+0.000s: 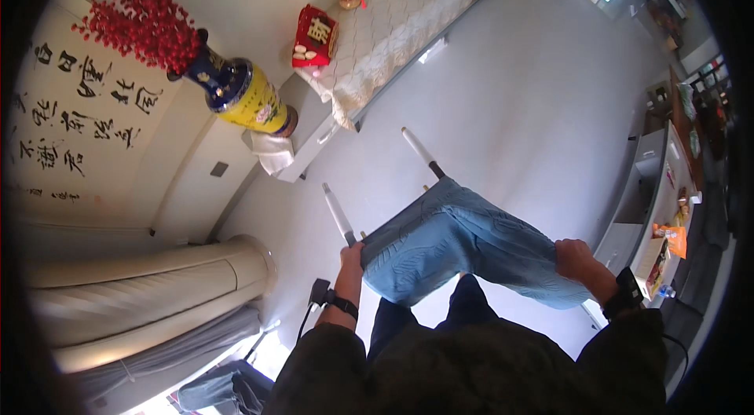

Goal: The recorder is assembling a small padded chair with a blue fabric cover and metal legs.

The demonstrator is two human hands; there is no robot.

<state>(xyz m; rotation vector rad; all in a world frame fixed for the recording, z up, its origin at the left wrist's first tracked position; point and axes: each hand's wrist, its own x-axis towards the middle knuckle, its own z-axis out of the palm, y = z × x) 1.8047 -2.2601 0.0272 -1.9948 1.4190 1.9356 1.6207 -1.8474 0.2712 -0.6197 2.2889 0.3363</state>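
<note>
In front of my body hangs a loose, wrinkled blue-grey cloth (440, 234), draped over a piece of furniture that looks like a tipped chair. Two of its legs, a far leg (420, 151) and a nearer leg (338, 211), stick out past the cloth's upper left side; both are pale with dark upper parts. My left hand (352, 256) is closed at the cloth's left corner beside the nearer leg. Bunched in my closed right hand (575, 259) is the cloth's right side. Most of the furniture's frame is hidden under the fabric.
Beyond the legs stands a low cabinet (318, 136) with a pale runner (393, 42). A blue and yellow vase (255, 101) with red berry branches is at its near end. A pale sofa-like piece (157, 289) lies left, a white cabinet (640, 187) right.
</note>
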